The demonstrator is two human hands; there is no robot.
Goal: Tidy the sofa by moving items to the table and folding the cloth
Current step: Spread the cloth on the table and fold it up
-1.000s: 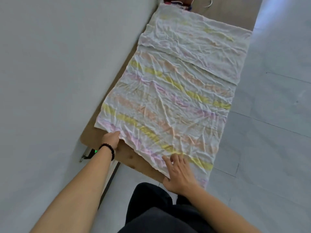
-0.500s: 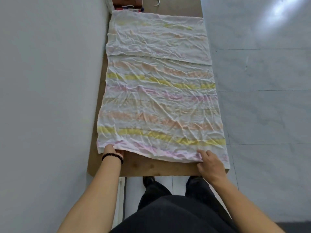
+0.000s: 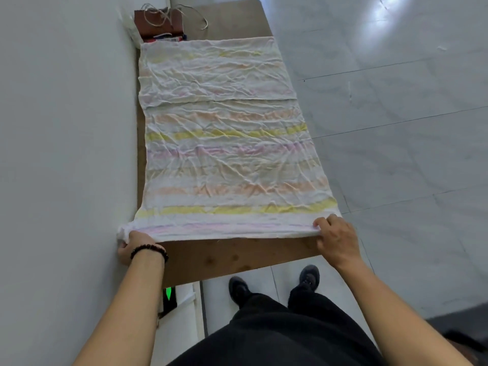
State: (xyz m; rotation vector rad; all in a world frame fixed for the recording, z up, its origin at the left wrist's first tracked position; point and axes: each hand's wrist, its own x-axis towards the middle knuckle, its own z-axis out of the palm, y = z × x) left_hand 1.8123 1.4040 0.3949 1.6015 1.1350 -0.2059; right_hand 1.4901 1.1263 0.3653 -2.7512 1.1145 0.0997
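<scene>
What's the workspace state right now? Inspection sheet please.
Surface: wooden table against the wall, mostly under the cloth.
Job's things: striped cloth spread flat, wrinkled, a folded layer over its far part.
Clutter: brown bag and red-blue pack at the far end.
Hands: left hand grips the near left corner; right hand pinches the near right corner.
Cables: pale cord looped over the bag; cable or handle, cannot tell.
Surroundings: white wall, tiled floor, green-lit device under the table.
</scene>
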